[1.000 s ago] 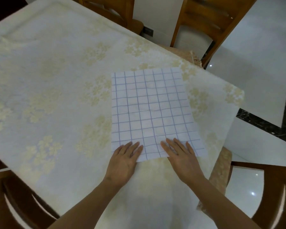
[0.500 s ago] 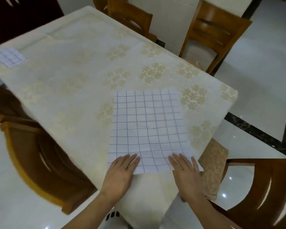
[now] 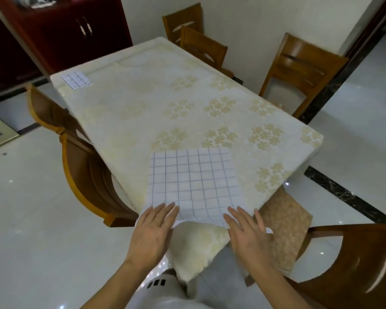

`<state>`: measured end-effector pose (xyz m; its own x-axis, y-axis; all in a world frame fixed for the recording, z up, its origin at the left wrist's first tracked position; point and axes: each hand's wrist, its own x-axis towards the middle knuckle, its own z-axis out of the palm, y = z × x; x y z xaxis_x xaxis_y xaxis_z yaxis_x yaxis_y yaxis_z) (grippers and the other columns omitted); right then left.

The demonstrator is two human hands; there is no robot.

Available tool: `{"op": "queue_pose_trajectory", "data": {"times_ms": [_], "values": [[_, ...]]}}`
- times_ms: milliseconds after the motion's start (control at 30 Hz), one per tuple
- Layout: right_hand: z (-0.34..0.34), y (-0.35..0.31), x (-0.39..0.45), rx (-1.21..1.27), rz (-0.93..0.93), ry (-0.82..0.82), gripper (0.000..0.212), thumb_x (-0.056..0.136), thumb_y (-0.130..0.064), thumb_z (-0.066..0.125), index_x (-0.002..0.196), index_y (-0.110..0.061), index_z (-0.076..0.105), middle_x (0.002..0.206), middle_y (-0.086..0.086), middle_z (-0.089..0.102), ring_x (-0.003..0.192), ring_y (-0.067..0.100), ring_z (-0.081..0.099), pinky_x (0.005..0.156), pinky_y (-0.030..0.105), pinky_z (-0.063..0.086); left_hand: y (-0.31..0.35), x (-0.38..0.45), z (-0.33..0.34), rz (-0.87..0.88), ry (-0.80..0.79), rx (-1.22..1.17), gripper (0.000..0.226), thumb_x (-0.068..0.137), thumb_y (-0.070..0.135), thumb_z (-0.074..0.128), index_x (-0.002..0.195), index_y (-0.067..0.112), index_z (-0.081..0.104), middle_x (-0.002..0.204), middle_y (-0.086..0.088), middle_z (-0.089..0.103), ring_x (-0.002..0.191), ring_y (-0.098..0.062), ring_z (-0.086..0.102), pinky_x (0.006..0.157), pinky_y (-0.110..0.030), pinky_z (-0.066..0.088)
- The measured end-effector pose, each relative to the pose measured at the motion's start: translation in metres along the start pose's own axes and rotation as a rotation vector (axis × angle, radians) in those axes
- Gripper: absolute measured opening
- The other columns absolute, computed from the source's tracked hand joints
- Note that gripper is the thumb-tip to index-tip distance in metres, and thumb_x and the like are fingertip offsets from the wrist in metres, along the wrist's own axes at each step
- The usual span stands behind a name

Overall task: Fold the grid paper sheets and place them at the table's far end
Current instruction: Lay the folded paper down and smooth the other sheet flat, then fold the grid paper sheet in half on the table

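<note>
A white grid paper sheet [image 3: 192, 184] with blue lines lies flat at the near end of the table [image 3: 143, 108], its near edge hanging slightly past the table's edge. My left hand [image 3: 153, 230] rests with straight fingers on the sheet's near left corner. My right hand [image 3: 246, 233] lies flat on the near right corner, fingers spread. A small folded grid paper [image 3: 76, 80] sits at the far left corner of the table.
The table has a cream flowered cloth. Wooden chairs stand at the left [image 3: 85, 175], at the far right [image 3: 299, 70], at the far end [image 3: 201, 45] and at the near right [image 3: 355, 264]. A dark red cabinet [image 3: 53, 30] stands behind.
The view has pulled back and up, so the whole table and the far folded paper show. Both hands have slid with the sheet toward the near edge, which now overhangs.
</note>
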<state>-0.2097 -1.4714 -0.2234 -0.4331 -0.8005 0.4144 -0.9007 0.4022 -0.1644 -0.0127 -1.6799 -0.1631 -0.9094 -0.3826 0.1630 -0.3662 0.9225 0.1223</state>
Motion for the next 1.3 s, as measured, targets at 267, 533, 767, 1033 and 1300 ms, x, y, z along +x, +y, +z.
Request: {"op": "queue_pose_trajectory", "data": {"times_ms": [267,533,767,1033,1300], "values": [[0.007,0.016,0.075,-0.100,-0.041,-0.018,0.028,0.091,-0.016,0.057,0.115,-0.014,0.070,0.129,0.007,0.066,0.122,0.027,0.060,0.111,0.060,0.033,-0.040,0.063,-0.001,0.050,-0.003,0.030,0.046,0.092,0.021,0.039,0.132,0.013,0.060,0.134,-0.008,0.062,0.122,-0.030,0.059,0.106,-0.047,0.045],[0.053,0.048,0.167,-0.140,0.036,-0.120,0.025,0.082,-0.009,0.070,0.106,-0.018,0.072,0.125,0.006,0.067,0.120,0.027,0.061,0.115,0.058,0.028,-0.100,0.161,0.024,0.092,-0.102,0.024,0.045,0.091,0.021,0.039,0.129,0.015,0.062,0.132,-0.007,0.063,0.119,-0.029,0.061,0.103,-0.044,0.046],[0.110,0.070,0.228,-0.140,0.136,-0.176,0.017,0.090,-0.021,0.057,0.080,-0.019,0.070,0.115,0.004,0.071,0.112,0.024,0.065,0.114,0.056,0.029,-0.147,0.226,0.066,0.106,-0.210,-0.002,0.046,0.086,0.019,0.038,0.120,0.014,0.069,0.123,-0.007,0.069,0.109,-0.028,0.067,0.094,-0.042,0.052],[0.163,0.076,0.268,-0.090,0.210,-0.244,0.034,0.097,-0.033,0.042,0.094,-0.020,0.073,0.119,0.003,0.070,0.115,0.023,0.063,0.113,0.055,0.032,-0.186,0.261,0.110,0.078,-0.249,-0.008,0.046,0.085,0.021,0.044,0.125,0.010,0.064,0.127,-0.008,0.066,0.116,-0.028,0.063,0.098,-0.043,0.050],[0.172,0.060,0.264,-0.055,0.249,-0.368,0.048,0.102,-0.037,0.034,0.143,-0.017,0.050,0.152,0.009,0.045,0.144,0.027,0.035,0.116,0.055,0.028,-0.173,0.250,0.113,0.003,-0.235,0.003,0.058,0.097,0.031,0.036,0.150,0.008,0.035,0.156,-0.014,0.036,0.143,-0.030,0.035,0.113,-0.055,0.029]]}}
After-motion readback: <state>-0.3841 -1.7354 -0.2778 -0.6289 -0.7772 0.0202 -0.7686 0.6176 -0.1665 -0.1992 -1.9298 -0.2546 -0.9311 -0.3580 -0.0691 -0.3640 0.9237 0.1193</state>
